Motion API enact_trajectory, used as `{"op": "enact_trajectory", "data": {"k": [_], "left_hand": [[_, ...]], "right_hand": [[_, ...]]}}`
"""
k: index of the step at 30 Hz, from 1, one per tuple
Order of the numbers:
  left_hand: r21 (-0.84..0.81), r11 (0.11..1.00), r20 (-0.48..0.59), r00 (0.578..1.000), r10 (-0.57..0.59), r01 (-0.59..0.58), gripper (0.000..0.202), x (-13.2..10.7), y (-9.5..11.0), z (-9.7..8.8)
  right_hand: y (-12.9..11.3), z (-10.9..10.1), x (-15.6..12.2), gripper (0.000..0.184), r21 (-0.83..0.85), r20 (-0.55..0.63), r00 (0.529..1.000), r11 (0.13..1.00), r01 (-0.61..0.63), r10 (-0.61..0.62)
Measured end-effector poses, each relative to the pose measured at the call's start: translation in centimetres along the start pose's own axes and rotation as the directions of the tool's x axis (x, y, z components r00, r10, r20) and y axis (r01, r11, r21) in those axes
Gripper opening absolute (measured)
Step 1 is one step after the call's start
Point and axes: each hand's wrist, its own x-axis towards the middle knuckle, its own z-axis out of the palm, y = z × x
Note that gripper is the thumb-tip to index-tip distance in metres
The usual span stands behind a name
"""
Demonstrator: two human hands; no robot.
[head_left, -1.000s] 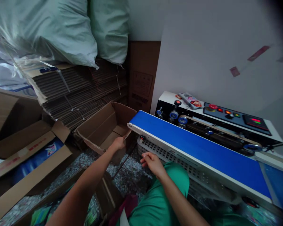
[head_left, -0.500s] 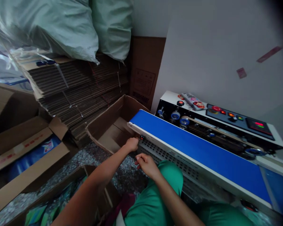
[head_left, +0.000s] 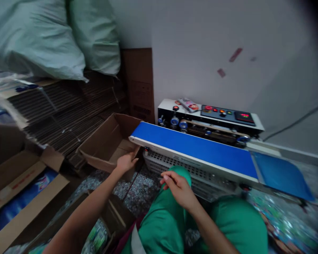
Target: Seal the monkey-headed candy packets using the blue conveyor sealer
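My left hand (head_left: 125, 163) is closed on the near right rim of an open cardboard box (head_left: 95, 163), which stands at the left end of a conveyor belt (head_left: 193, 144). The fingertips are partly hidden at the rim. Over my green-clad knee, my right hand (head_left: 177, 185) has its fingers curled and the thumb against them. Whether something thin is pinched there, I cannot make out. Behind the blue belt runs a sealing machine (head_left: 212, 121) with blue rollers, lit buttons and a red digital display. A black knob (head_left: 146, 149) sits on the conveyor's side.
Stacked flattened cartons (head_left: 55, 109) with large pale sacks (head_left: 42, 42) on top stand at the left. A carton with blue packs (head_left: 23, 201) is at lower left. Under the conveyor is a perforated crate (head_left: 196, 173). Shiny plastic packets (head_left: 283, 218) lie at lower right.
My left hand has moved left from the knob on the conveyor's side to the box rim. The view has swung right, showing more of the belt's far end.
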Motion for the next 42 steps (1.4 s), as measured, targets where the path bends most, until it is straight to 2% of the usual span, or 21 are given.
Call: {"op": "enact_trajectory", "data": {"k": [2, 3, 4, 5, 7, 9, 11, 14, 16, 18, 20, 22, 24, 26, 29, 32, 34, 38, 42], "left_hand": [[-0.022, 0.999, -0.121, 0.992, 0.034, -0.037, 0.047, -0.7, 1.1, -1.1], [-0.038, 0.996, -0.168, 0.983, 0.069, -0.077, 0.047, -0.9, 1.9, -1.6], [-0.087, 0.985, -0.236, 0.963, 0.127, -0.151, 0.045, -1.1, 3.0, -2.1], [-0.206, 0.937, -0.353, 0.915, 0.197, -0.281, 0.041, -1.3, 4.4, -2.4], [-0.341, 0.782, -0.499, 0.806, 0.320, -0.522, 0.034, -1.7, 8.0, -2.8], [-0.352, 0.630, -0.573, 0.692, 0.440, -0.692, 0.029, -2.3, 12.6, -2.9], [-0.322, 0.502, -0.600, 0.583, 0.548, -0.803, 0.026, -3.2, 17.8, -2.6], [-0.316, 0.332, -0.584, 0.458, 0.670, -0.889, 0.024, -4.6, 24.8, -1.6], [-0.288, 0.234, -0.557, 0.362, 0.747, -0.928, 0.023, -5.4, 28.3, -0.7], [-0.236, 0.151, -0.529, 0.257, 0.809, -0.960, 0.023, -5.9, 30.6, 0.4], [-0.190, 0.095, -0.485, 0.177, 0.856, -0.977, 0.023, -6.1, 31.8, 1.3], [-0.163, 0.068, -0.423, 0.132, 0.897, -0.984, 0.024, -6.1, 32.1, 1.9], [-0.158, 0.075, -0.378, 0.131, 0.916, -0.985, 0.026, -5.9, 32.2, 2.2], [-0.166, 0.108, -0.373, 0.164, 0.913, -0.980, 0.027, -5.6, 32.1, 2.2], [-0.178, 0.157, -0.377, 0.215, 0.901, -0.971, 0.028, -5.2, 32.3, 2.2], [-0.192, 0.173, -0.364, 0.233, 0.902, -0.966, 0.027, -4.9, 32.7, 2.1], [-0.206, 0.178, -0.362, 0.243, 0.900, -0.962, 0.027, -4.7, 33.0, 2.1], [-0.240, 0.193, -0.346, 0.269, 0.899, -0.951, 0.026, -4.5, 33.5, 2.2], [-0.257, 0.195, -0.332, 0.276, 0.902, -0.946, 0.026, -4.3, 33.7, 2.2]], "right_hand": [[-0.6, -3.8, -3.6, 0.034, -0.050, -0.166, 0.986, 0.999, 0.017, -0.025], [-0.3, -5.8, -5.6, 0.034, -0.077, -0.269, 0.963, 0.997, -0.001, -0.020], [0.5, -8.0, -7.6, 0.035, -0.094, -0.390, 0.921, 0.995, -0.034, -0.006], [1.7, -10.2, -9.8, 0.036, -0.100, -0.493, 0.870, 0.992, -0.077, 0.018], [5.3, -14.5, -14.4, 0.040, -0.073, -0.663, 0.745, 0.984, -0.161, 0.073], [10.0, -18.3, -19.0, 0.044, 0.029, -0.793, 0.586, 0.972, -0.235, 0.165], [14.6, -21.2, -23.2, 0.045, 0.191, -0.854, 0.427, 0.943, -0.271, 0.296], [20.3, -24.1, -27.2, 0.035, 0.442, -0.835, 0.174, 0.824, -0.353, 0.522], [22.9, -25.8, -27.7, 0.030, 0.492, -0.815, 0.106, 0.776, -0.393, 0.570], [24.9, -27.8, -26.6, 0.029, 0.487, -0.811, 0.102, 0.761, -0.429, 0.576], [26.4, -30.2, -24.6, 0.030, 0.450, -0.822, 0.107, 0.752, -0.482, 0.560], [27.7, -32.7, -22.3, 0.032, 0.400, -0.844, 0.087, 0.729, -0.555, 0.529], [28.8, -34.7, -20.3, 0.038, 0.366, -0.867, 0.035, 0.683, -0.632, 0.498], [29.7, -36.0, -18.7, 0.049, 0.360, -0.877, -0.030, 0.617, -0.700, 0.479], [31.0, -36.5, -16.8, 0.064, 0.373, -0.872, -0.099, 0.521, -0.768, 0.479], [31.7, -36.4, -15.3, 0.073, 0.384, -0.864, -0.135, 0.462, -0.799, 0.485], [32.0, -36.6, -14.6, 0.076, 0.393, -0.855, -0.140, 0.447, -0.804, 0.499], [32.2, -37.8, -14.2, 0.076, 0.435, -0.810, -0.121, 0.449, -0.780, 0.574], [32.4, -39.1, -14.2, 0.065, 0.472, -0.781, -0.055, 0.529, -0.705, 0.623]]}}
